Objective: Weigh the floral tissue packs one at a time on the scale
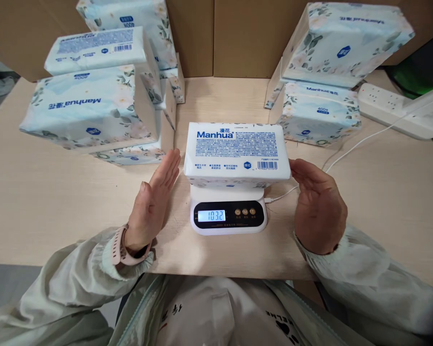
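A white and pale blue tissue pack (238, 158) lies on a small white digital kitchen scale (229, 226), its blue-printed side with the barcode facing up. The lit display (211, 216) appears to read 103.2. To the left of the pack, my left hand (153, 199) is held upright with fingers stretched out, a small gap between it and the pack. On the other side my right hand (317, 206) is open with fingers extended, its fingertips close to the pack's right end; whether they touch it I cannot tell. Neither hand holds anything.
Stacked tissue packs stand at the back left (90, 108) and back right (319, 110). A white power strip (400, 108) lies at the right edge. From the scale's right side a white cable (350, 146) runs toward it. Brown cardboard (245, 38) closes off the table's rear.
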A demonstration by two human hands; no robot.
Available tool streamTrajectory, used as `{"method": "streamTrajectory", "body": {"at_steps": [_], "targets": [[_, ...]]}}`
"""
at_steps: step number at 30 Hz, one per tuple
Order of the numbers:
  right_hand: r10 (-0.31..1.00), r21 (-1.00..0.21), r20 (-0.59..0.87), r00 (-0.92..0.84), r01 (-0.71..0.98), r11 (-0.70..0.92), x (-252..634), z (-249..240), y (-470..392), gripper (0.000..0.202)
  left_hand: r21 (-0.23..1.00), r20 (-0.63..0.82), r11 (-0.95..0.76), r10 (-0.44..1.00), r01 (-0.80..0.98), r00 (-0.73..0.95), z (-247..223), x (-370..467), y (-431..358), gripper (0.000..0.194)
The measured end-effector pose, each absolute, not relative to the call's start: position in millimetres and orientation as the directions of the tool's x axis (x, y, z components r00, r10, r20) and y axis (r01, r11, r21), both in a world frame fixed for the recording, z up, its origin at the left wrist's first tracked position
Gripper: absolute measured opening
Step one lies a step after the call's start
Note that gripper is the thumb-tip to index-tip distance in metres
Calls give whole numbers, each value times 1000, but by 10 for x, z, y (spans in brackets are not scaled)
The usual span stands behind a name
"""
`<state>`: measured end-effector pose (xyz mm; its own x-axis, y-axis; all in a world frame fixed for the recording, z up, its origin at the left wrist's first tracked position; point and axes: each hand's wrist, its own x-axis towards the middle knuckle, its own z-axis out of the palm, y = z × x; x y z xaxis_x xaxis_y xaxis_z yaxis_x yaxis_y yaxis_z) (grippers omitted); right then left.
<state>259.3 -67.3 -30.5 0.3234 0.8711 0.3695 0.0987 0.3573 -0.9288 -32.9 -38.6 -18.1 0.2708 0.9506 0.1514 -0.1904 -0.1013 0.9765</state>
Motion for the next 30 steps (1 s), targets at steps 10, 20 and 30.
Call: {"method": "streamTrajectory", "body": {"at_steps": [10,20,30], "targets": [[884,-937,350,310,102,335,2594,-277,-698,38,978,163,-116,944,-172,287,-167,-324,-393,67],[882,-936,351,314,85,342,2592,-273,-705,41,977,155,-110,954,-184,255,-159,-307,-393,67],[877,-931,362,316,82,355,2583,-258,-704,39,978,165,-123,951,-169,260,-157,-320,-398,69]]}}
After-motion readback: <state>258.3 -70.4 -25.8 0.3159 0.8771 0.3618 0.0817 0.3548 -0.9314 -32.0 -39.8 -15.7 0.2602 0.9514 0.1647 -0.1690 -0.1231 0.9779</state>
